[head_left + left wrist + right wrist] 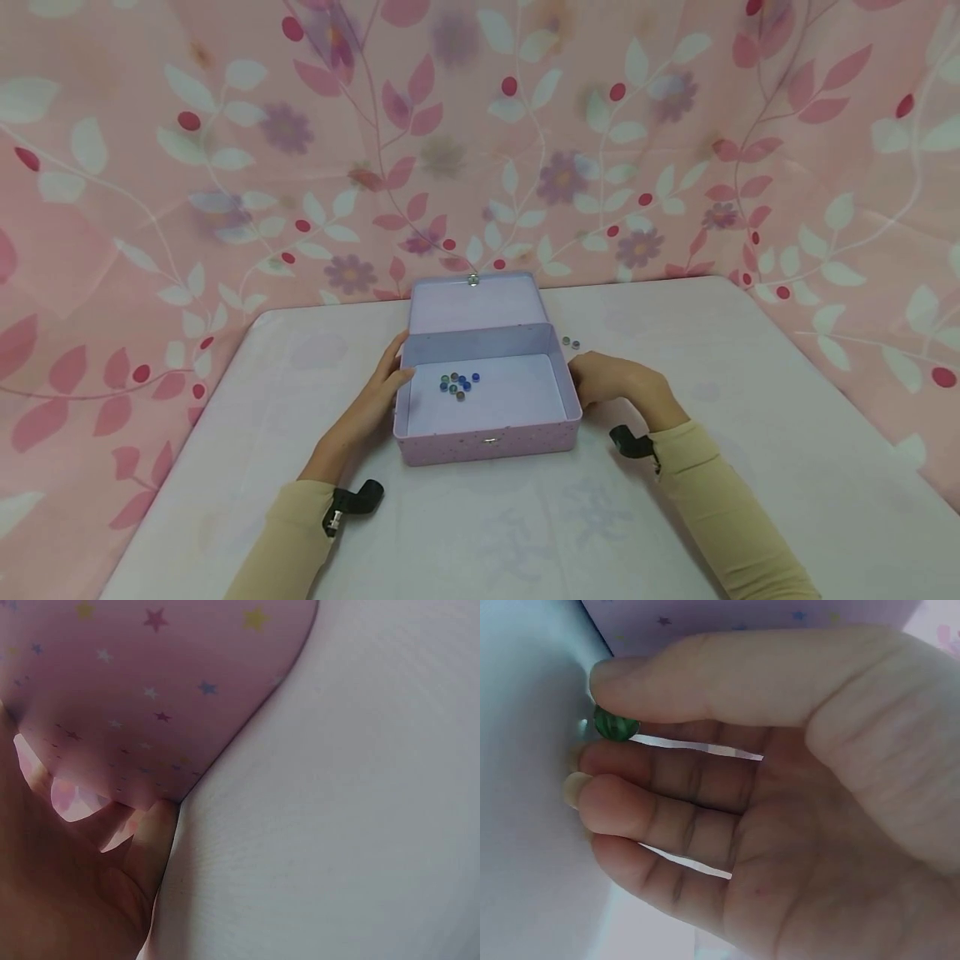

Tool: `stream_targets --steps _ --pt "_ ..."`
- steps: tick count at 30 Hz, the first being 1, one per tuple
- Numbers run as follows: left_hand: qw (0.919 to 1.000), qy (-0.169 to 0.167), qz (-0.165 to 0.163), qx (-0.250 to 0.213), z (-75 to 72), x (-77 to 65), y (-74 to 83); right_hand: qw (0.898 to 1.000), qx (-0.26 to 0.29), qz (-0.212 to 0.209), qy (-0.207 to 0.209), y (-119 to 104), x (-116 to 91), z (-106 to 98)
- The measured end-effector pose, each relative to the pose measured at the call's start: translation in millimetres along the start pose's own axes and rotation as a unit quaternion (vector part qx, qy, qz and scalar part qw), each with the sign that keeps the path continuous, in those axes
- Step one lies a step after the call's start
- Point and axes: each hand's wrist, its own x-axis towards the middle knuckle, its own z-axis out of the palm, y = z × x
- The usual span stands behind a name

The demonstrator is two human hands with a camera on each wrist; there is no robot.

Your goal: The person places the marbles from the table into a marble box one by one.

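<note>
A lilac tin box (487, 447) stands on the white tabletop with its hinged lid (476, 304) tilted back. Several blue, green and brownish marbles (454, 384) lie loose on its floor, left of the middle. My left hand (367, 404) holds the box's left wall, thumb over the rim and fingers against the star-printed outside (161, 712). Outside the right wall, my right hand (618, 383) is down at the tabletop. In the right wrist view its thumb and forefinger pinch a green marble (616, 726); the head view hides that marble.
Two more marbles (571, 342) lie on the table (675, 325) just beyond the right hand. A pink floral cloth (480, 150) hangs behind the table. Dark wrist cameras (358, 500) are strapped to both sleeves.
</note>
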Motion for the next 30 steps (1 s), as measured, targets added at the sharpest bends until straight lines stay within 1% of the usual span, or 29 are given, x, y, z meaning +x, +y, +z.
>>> stream_targets --steps 2,5,9,13,16,23,30 --pt "1.0 0.0 0.0 0.002 0.2 0.4 0.0 1.0 -0.012 -0.007 0.008 1 -1 -2" --pt "1.0 0.001 0.0 0.004 0.4 1.1 -0.3 0.999 -0.037 -0.029 0.027 1 -3 -7" --pt "1.0 0.002 0.0 0.002 0.5 0.5 0.2 0.994 -0.062 -0.066 0.057 2 -9 -16" --pt "1.0 0.002 0.001 0.001 0.7 -0.2 0.3 0.99 -0.058 -0.093 0.087 2 -16 -24" --pt "1.0 0.002 0.0 0.0 0.9 -0.2 0.3 0.988 -0.052 -0.101 0.109 1 -19 -28" --pt "1.0 -0.001 -0.003 -0.003 0.8 -0.3 1.0 0.982 -0.047 -0.099 0.151 -3 -22 -33" --pt "1.0 -0.003 -0.005 -0.004 0.5 -0.3 1.8 0.973 -0.042 -0.111 0.2 -10 -25 -36"
